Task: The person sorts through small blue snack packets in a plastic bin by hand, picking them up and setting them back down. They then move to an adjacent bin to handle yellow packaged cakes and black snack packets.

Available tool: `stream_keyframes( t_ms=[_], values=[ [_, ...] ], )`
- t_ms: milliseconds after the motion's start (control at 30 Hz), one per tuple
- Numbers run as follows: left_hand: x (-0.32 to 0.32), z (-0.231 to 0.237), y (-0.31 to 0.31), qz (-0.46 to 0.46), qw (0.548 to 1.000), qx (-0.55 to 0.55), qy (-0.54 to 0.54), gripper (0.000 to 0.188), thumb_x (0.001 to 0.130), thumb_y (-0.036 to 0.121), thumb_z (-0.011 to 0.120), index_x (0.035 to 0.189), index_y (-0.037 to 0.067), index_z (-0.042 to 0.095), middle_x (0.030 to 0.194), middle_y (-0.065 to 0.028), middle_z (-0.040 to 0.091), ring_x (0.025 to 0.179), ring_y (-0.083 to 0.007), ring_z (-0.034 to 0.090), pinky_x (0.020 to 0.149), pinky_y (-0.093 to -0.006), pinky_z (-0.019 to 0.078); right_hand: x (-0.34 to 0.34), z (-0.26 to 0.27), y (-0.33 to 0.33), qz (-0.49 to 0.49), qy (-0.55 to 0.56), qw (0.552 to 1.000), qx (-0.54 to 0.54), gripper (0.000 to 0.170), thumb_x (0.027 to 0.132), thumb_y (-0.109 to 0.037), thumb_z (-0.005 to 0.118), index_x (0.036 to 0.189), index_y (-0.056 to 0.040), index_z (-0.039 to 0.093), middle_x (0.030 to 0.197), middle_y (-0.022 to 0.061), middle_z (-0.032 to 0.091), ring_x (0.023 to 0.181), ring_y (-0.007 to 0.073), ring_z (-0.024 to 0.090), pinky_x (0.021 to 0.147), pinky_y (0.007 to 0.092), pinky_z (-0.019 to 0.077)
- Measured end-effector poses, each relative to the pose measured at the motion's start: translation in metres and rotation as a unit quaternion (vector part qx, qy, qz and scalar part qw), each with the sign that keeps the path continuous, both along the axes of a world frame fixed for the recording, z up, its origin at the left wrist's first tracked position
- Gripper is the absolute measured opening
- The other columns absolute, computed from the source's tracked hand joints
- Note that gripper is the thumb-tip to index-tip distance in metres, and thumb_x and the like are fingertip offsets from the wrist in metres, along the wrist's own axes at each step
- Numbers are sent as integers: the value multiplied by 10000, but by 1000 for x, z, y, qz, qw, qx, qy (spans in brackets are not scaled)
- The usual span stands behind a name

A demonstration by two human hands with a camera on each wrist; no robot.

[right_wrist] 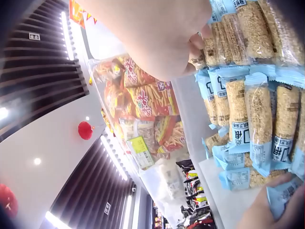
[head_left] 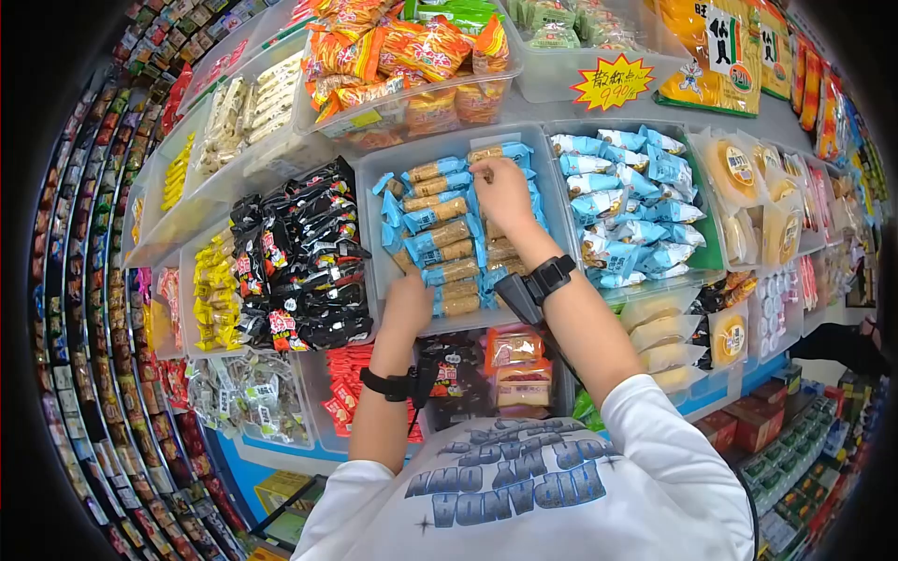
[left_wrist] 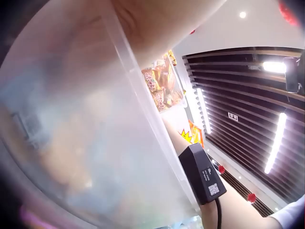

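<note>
A clear plastic bin (head_left: 372,187) holds rows of tan grain bars (head_left: 449,230) in clear-and-blue wrappers. My right hand (head_left: 505,194) reaches over the bin's far right part, fingers curled at the left end of a grain bar (head_left: 488,154). The right wrist view shows its fingertips (right_wrist: 196,45) on that bar's end. At the near left corner is my left hand (head_left: 409,304), down inside the bin. In the right wrist view my left hand grips a blue-wrapped grain bar (right_wrist: 282,198) between thumb and fingers. The bin's frosted wall (left_wrist: 138,100) blurs the contents in the left wrist view.
Black-wrapped snacks (head_left: 304,252) fill the bin to the left, blue-and-white packets (head_left: 627,201) the one to the right. Orange snack bags (head_left: 412,56) stand behind, near a yellow price sign (head_left: 615,82). Red packets (head_left: 348,393) and boxed cakes (head_left: 520,374) lie in front.
</note>
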State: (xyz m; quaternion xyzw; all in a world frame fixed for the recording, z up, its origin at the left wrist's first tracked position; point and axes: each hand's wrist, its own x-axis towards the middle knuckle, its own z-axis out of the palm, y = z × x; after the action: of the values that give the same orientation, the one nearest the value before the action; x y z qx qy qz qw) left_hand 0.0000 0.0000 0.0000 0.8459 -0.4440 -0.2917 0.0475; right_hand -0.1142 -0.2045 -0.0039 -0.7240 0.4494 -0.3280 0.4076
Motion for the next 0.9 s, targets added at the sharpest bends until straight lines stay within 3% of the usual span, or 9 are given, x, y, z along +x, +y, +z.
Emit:
stream_keyframes(
  t_ms=[100,200,300,400,467,600,800,867,900],
  values=[
    [-1,-1,5,0,1000,12,21,589,864,220,666,1323,-59,426,1073,-360,621,1037,-461,617,932,-505,469,-3,-3,6,0,4,1000,-13,199,792,-58,621,965,-76,717,1070,176,627,1038,371,569,930,441,458],
    [8,-13,4,-6,997,-67,38,474,874,192,623,1212,-82,434,978,-354,636,950,-501,621,836,-540,497,1,-2,2,-3,13,999,-41,189,803,-68,618,963,-75,717,1060,172,626,1037,371,568,930,445,459],
    [10,-17,5,2,996,-69,61,465,893,217,599,1217,-74,437,1006,-355,631,979,-506,610,849,-540,491,-1,0,3,0,42,998,-49,175,837,-85,633,993,-70,711,1118,179,625,1003,344,611,897,408,492],
    [8,-12,7,18,994,-64,90,525,913,247,589,1309,-57,429,1110,-343,614,1091,-472,583,941,-465,457,0,1,3,1,17,1000,-22,184,805,-77,626,965,-73,717,1050,172,628,1036,370,573,932,443,463],
    [5,-18,8,2,990,-131,51,420,905,199,592,1206,-60,452,1002,-338,638,963,-492,623,823,-531,503,-1,1,2,11,38,998,-43,178,842,-109,636,998,-69,710,1103,171,627,982,335,618,886,399,496],
    [-14,11,2,11,996,-79,-48,343,900,158,609,1151,-49,499,968,-313,649,902,-468,646,749,-516,523,-3,3,-2,4,26,999,-30,186,837,-108,640,1002,-54,706,1087,169,635,982,318,631,876,389,499],
    [-28,58,7,75,977,-147,-134,274,903,157,632,1092,-24,549,928,-283,645,840,-449,648,709,-511,516,-26,30,-3,-40,-160,986,6,220,883,-52,604,1091,-10,660,1035,94,686,986,162,625,891,288,470],
    [-24,62,13,72,939,-310,-129,280,915,136,620,1119,-32,529,864,-239,665,781,-400,674,701,-456,527,-37,25,-2,-46,-188,981,14,216,877,-65,603,1078,-13,663,1033,97,686,967,177,637,870,300,481],
    [-24,65,13,75,940,-308,-129,280,915,136,620,1119,-32,529,864,-239,665,781,-400,674,701,-456,527,-41,22,-2,-54,-219,974,18,214,871,-78,602,1066,-16,667,1031,101,686,948,192,650,849,312,492]
  ],
)
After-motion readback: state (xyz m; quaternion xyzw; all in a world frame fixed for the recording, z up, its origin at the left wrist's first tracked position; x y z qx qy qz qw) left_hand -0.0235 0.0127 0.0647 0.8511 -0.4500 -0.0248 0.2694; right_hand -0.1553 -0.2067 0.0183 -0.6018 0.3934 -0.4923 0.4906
